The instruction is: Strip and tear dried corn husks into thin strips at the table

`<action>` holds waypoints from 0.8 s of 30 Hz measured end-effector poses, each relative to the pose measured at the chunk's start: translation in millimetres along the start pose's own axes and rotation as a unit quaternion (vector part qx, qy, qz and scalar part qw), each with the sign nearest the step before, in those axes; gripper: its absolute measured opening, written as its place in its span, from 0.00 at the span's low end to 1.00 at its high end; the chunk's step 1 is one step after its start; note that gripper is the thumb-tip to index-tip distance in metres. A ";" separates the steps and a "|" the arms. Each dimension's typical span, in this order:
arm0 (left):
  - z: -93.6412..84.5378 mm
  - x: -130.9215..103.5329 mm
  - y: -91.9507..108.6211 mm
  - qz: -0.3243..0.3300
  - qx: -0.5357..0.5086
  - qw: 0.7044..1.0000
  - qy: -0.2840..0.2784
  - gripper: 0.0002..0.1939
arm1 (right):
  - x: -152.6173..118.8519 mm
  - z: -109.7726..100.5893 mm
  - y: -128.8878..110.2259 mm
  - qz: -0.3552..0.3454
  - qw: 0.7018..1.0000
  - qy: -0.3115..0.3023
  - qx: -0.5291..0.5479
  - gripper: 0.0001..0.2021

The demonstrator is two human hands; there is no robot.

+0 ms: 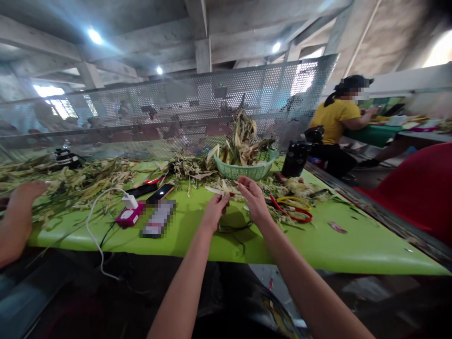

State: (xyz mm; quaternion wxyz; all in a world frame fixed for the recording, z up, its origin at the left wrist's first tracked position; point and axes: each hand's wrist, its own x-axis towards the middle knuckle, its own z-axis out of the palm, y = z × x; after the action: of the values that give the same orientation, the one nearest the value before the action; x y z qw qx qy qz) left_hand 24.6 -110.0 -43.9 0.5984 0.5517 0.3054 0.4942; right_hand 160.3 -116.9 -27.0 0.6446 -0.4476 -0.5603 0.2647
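My left hand (214, 213) is closed in a pinch, and a pale strip of dry corn husk (225, 188) stands up from its fingertips. My right hand (255, 201) is raised just beside it, thumb and fingers pinched together on a thin piece of husk at their tips. Both hands hover over the near middle of the green table (190, 235). Behind them a light green basket (243, 172) is heaped with dry corn husks (243, 136). Scissors with red and yellow handles (294, 210) lie to the right of my right hand.
On the left lie a phone (158, 219), another phone (161, 192), a magenta power socket (130, 214) with a white cable, and loose husks (84, 183). A co-worker's hand (21, 207) is at far left. A black container (295, 157) stands right of the basket, before a perforated metal screen (158, 113).
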 end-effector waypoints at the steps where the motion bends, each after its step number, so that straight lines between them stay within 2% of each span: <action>1: -1.9 0.2 1.1 -0.004 -0.033 0.999 0.022 0.23 | -1.1 -0.2 0.1 0.007 1.000 -0.021 0.007 0.19; 4: -5.6 1.0 2.4 -0.020 -0.105 0.993 0.048 0.22 | -5.3 -0.1 2.5 0.017 0.995 -0.095 -0.004 0.14; 7: -6.1 1.1 3.0 -0.036 -0.140 0.988 0.054 0.24 | -7.4 0.1 6.1 0.011 0.992 -0.120 -0.035 0.13; 16: -4.8 -1.6 7.3 -0.080 -0.145 0.982 0.090 0.21 | -7.5 2.4 9.1 -0.031 0.991 -0.093 -0.093 0.10; 20: -4.8 -0.5 4.8 -0.061 -0.127 0.978 0.151 0.21 | -10.7 4.0 6.8 -0.036 0.990 -0.065 -0.116 0.10; 24: -5.5 -0.5 3.6 -0.043 -0.132 0.980 0.145 0.21 | -10.9 1.0 5.1 -0.037 0.991 -0.037 -0.126 0.10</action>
State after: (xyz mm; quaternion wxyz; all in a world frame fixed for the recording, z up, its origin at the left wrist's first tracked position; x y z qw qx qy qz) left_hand 18.5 -108.8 -41.7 0.6361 0.3768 0.3440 0.5788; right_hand 157.7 -123.5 -36.8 0.5713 -0.4944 -0.6286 0.1845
